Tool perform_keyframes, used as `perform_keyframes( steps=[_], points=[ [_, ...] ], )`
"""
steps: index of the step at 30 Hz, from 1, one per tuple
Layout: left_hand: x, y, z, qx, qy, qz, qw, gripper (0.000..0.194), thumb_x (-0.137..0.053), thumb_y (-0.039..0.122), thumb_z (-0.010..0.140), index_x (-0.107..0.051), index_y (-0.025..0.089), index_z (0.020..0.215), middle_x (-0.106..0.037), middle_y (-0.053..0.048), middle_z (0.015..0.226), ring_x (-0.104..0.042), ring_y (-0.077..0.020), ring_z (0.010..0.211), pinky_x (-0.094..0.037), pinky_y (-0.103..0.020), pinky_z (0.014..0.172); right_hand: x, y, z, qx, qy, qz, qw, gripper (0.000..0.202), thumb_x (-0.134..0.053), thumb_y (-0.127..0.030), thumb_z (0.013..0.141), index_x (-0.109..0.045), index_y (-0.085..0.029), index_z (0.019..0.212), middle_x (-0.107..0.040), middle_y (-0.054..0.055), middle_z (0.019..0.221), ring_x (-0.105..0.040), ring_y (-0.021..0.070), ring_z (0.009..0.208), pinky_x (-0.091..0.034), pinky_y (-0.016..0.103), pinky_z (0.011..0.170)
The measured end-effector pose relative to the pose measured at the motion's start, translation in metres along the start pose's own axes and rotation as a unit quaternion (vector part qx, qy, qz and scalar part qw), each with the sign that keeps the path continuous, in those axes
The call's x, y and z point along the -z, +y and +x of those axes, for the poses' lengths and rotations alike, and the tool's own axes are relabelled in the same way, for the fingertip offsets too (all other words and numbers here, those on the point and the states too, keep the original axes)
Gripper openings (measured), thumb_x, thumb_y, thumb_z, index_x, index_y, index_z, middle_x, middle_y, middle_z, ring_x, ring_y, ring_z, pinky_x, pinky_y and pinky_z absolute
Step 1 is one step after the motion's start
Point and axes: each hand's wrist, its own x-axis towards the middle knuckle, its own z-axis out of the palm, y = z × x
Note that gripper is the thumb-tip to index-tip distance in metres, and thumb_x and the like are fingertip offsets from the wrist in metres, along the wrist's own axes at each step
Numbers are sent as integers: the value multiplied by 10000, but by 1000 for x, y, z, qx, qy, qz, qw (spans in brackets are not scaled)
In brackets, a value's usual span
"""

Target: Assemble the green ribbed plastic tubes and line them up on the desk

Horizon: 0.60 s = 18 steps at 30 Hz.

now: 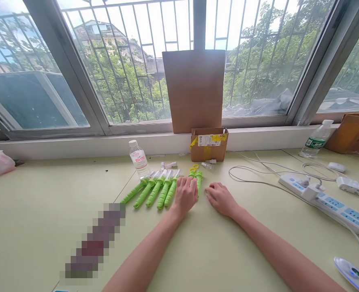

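Observation:
My left hand (185, 195) is closed around a green ridged tube (192, 174), whose top shows above the fingers while the rest is hidden. Close beside it on the right lies another green tube (199, 177). Yellow ring-shaped pieces (194, 167) sit just behind their tops. My right hand (222, 199) rests on the table to the right of these, fingers loosely bent and slightly apart, holding nothing visible. To the left of my left hand, several green ridged tubes (157, 191) with clear tips lie side by side in a slanted row.
A water bottle (139, 160) stands behind the row. Small clear containers (207, 166) lie before an open cardboard box (209, 148). A cardboard sheet (194, 91) leans on the window. On the right are a power strip (328, 202), loose cables, and another bottle (316, 142).

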Motion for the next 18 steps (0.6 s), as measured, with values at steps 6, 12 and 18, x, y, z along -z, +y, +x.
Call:
perform_keyframes(
  steps=[6,12,18],
  points=[
    [-2,12,-3,-100,-45,-43,993,305,-372,283,908,-518,199,1162,-488,-114,1265,-434,-252,1178,-329,-419,994,-3,2,0,1,-4,-1,1000,211,-447,-205,869,-618,-226,991,-574,75,992,-511,202,961,-421,332,814],
    [-7,10,-4,-70,-78,-37,994,359,-360,304,912,-455,176,1233,-466,-147,1292,-470,-255,1139,-368,-410,941,-2,3,0,-2,-12,14,1000,201,-439,-242,885,-621,-224,969,-568,75,999,-507,203,964,-418,338,821],
    [-5,13,-5,-24,-100,-3,995,375,-371,308,900,-458,179,1242,-520,-138,1193,-508,-255,1047,-361,-413,920,0,1,0,-2,-12,19,1000,210,-428,-261,901,-626,-231,965,-566,72,998,-509,201,954,-417,344,829]
  ],
)
